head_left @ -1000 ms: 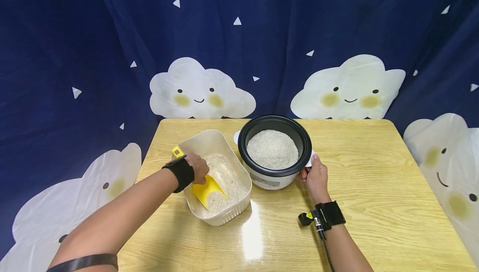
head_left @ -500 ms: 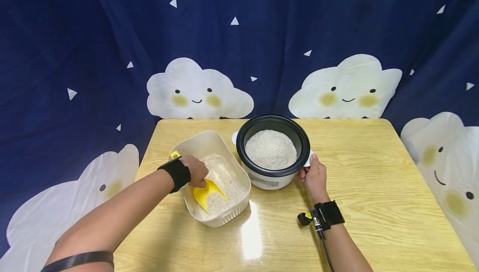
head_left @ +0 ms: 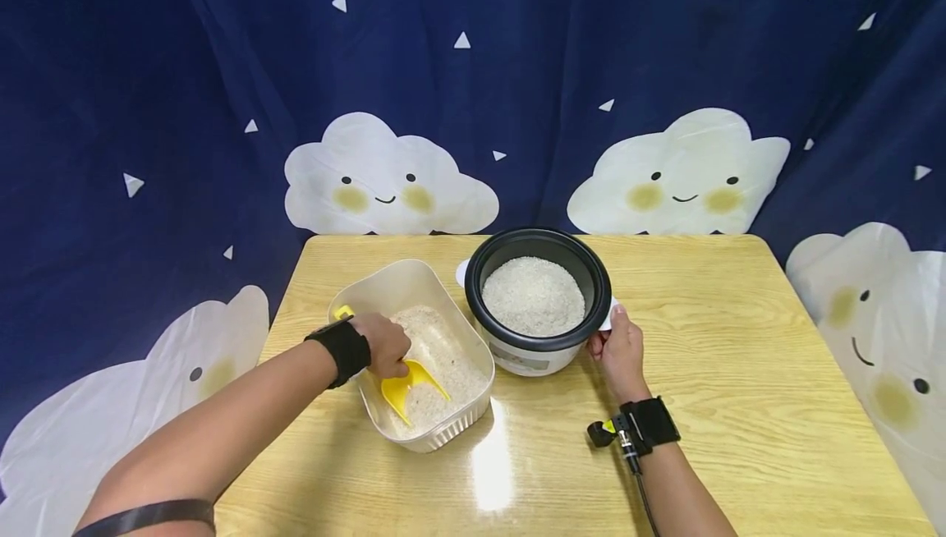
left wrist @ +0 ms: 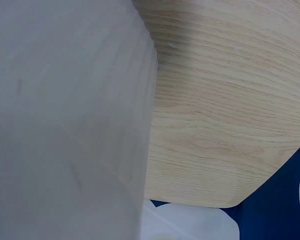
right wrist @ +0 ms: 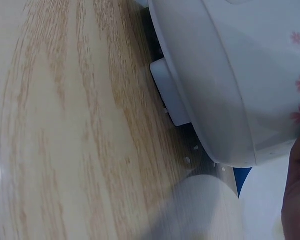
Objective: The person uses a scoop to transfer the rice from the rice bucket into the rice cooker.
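Note:
My left hand grips a yellow scoop by its handle, inside a cream plastic bin. The scoop's blade is sunk into the rice there, with grains lying on it. To the right stands a white rice cooker with a black rim, its pot holding a mound of white rice. My right hand holds the cooker's white side handle. In the right wrist view the flower-printed cooker body fills the upper right. The bin's outer wall blocks the left wrist view, hiding the left hand.
Bin and cooker stand side by side on a wooden table. A few loose grains lie beside the cooker's foot. Behind the table hangs a dark blue curtain with cloud prints.
The left hand and scoop have shifted slightly down and toward me within the bin. The right hand keeps its hold on the cooker handle. The whole head view has drifted a little.

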Available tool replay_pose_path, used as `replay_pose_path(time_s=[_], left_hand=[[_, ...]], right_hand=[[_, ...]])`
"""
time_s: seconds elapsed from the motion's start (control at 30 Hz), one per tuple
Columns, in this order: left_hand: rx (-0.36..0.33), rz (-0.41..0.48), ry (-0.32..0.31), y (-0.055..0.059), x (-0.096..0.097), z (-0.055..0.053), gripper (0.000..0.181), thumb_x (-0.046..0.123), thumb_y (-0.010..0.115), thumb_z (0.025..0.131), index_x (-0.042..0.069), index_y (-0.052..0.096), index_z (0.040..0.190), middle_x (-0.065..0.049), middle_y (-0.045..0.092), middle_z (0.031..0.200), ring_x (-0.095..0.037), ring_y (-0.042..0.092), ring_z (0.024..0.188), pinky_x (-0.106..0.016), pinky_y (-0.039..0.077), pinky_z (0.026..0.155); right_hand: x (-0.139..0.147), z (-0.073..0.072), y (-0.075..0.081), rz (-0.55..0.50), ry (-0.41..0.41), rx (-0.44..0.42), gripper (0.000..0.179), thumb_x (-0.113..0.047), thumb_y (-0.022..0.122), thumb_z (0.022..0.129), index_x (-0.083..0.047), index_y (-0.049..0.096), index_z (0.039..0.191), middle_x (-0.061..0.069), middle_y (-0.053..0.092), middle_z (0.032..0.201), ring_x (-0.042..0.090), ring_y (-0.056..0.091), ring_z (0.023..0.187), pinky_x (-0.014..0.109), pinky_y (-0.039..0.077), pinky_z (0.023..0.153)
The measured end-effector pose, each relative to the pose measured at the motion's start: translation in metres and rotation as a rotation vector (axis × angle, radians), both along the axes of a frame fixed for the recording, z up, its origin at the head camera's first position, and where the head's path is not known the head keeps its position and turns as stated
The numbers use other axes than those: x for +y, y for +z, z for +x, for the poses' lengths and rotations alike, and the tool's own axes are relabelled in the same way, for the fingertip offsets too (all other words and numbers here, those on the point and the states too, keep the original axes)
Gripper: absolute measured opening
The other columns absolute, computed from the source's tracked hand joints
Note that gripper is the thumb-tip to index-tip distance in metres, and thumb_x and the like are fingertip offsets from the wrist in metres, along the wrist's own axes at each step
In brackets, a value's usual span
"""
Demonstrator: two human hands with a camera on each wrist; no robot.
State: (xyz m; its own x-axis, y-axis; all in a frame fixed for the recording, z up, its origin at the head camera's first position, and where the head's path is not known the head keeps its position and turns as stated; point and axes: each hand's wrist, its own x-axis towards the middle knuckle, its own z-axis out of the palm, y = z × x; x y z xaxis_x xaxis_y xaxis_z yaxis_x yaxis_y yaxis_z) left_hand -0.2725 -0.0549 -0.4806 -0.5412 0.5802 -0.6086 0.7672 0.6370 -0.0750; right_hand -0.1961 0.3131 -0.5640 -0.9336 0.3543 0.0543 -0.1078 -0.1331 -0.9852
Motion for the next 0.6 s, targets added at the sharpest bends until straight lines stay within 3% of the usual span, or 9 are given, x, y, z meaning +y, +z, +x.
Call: replay_pose_path(time_s=[0.3, 0.6], left_hand=[[-0.012, -0.025, 0.04, -0.0052, -0.0004, -0.0003, 0.048, 0.049, 0.06, 0.096, 0.018, 0.052, 0.061, 0.005, 0.045, 0.06, -0.015, 0.043, 0.055, -0.031, 0.033, 0.055], [0.018, 0.0, 0.025, 0.0009, 0.0008, -0.001, 0.048, 0.048, 0.06, 0.094, 0.018, 0.05, 0.058, 0.004, 0.049, 0.061, -0.015, 0.044, 0.055, -0.032, 0.036, 0.055]], right_hand=[[0.0002, 0.0001, -0.0021, 0.014, 0.009, 0.028, 0.062, -0.034, 0.027, 0.113, 0.0, 0.044, 0.064, -0.004, 0.042, 0.045, 0.009, 0.038, 0.04, 0.026, 0.031, 0.043], [0.0008, 0.0001, -0.0005, 0.024, 0.006, 0.027, 0.064, -0.035, 0.027, 0.113, 0.004, 0.042, 0.064, -0.004, 0.042, 0.045, 0.009, 0.038, 0.04, 0.026, 0.031, 0.043]])
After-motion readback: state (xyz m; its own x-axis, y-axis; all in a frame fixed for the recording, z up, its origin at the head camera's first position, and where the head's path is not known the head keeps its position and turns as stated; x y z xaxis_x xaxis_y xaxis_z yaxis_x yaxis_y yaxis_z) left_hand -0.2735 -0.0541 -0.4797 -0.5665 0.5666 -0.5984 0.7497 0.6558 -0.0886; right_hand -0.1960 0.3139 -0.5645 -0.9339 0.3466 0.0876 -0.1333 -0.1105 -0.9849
